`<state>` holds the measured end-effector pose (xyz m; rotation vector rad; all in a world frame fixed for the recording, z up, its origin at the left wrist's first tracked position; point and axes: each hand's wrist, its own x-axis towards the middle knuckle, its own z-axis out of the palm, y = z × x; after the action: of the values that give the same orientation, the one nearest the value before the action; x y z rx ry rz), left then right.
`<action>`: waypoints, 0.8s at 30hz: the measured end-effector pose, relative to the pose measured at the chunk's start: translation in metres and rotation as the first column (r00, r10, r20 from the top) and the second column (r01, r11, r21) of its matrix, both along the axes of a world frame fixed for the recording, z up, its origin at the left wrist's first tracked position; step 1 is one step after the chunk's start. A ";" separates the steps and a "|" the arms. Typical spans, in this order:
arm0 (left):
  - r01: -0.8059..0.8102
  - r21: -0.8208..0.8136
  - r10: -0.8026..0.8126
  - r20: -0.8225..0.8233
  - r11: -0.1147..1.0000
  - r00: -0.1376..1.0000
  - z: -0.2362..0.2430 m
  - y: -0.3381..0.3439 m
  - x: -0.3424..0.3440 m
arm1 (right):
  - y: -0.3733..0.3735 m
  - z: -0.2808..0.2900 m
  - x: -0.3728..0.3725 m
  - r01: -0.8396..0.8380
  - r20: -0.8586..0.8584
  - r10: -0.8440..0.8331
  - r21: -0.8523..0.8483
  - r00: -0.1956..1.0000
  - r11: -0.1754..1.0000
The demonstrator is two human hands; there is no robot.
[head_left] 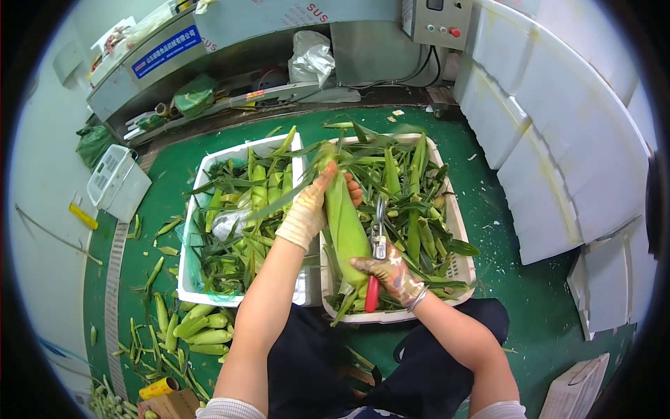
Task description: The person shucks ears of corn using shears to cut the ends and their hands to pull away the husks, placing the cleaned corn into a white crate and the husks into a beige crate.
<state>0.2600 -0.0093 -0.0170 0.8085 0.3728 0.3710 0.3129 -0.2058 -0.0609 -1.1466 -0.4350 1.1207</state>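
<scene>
A large ear of corn in its green husk [343, 227] stands nearly upright between my hands, tip away from me. My left hand [315, 206], in a pale glove, is closed around its upper part, where loose leaves spread out. My right hand [396, 274], in a patterned glove, grips red-handled pruning shears [372, 293], with the thumb against the base of the ear. The metal blades point away from me, beside the corn. Beneath the ear sits a pale plastic crate [373, 318] heaped with husks and leaves.
To the left is a white box [183, 269] of corn and leaves. Several corn ears [208, 328] lie on the green floor. White panels [537, 140] line the right side. A steel machine [255, 24] with a control box [441, 24] stands at the back.
</scene>
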 end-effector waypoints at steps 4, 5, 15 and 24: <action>0.155 0.501 -0.041 -0.231 0.852 0.972 -0.002 0.001 -0.029 | 0.001 -0.005 0.001 0.123 0.286 -0.109 -0.031 0.952 0.992; 0.276 0.482 -0.070 -0.402 0.832 0.913 -0.007 -0.005 -0.023 | 0.001 -0.005 0.004 0.191 0.432 -0.129 -0.103 0.893 0.976; 0.481 0.813 0.342 -0.576 0.327 0.743 -0.046 -0.022 -0.032 | -0.022 -0.010 0.019 -0.220 0.619 0.494 -0.467 0.611 0.857; 0.595 0.733 -0.081 -0.605 0.330 0.792 -0.036 -0.027 -0.062 | -0.014 0.006 0.063 -0.453 0.325 0.497 -0.205 0.805 0.867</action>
<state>0.1984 -0.0367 -0.0528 2.1001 0.4191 -0.1213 0.3759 -0.2194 -0.0553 -1.4043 -1.0088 1.3790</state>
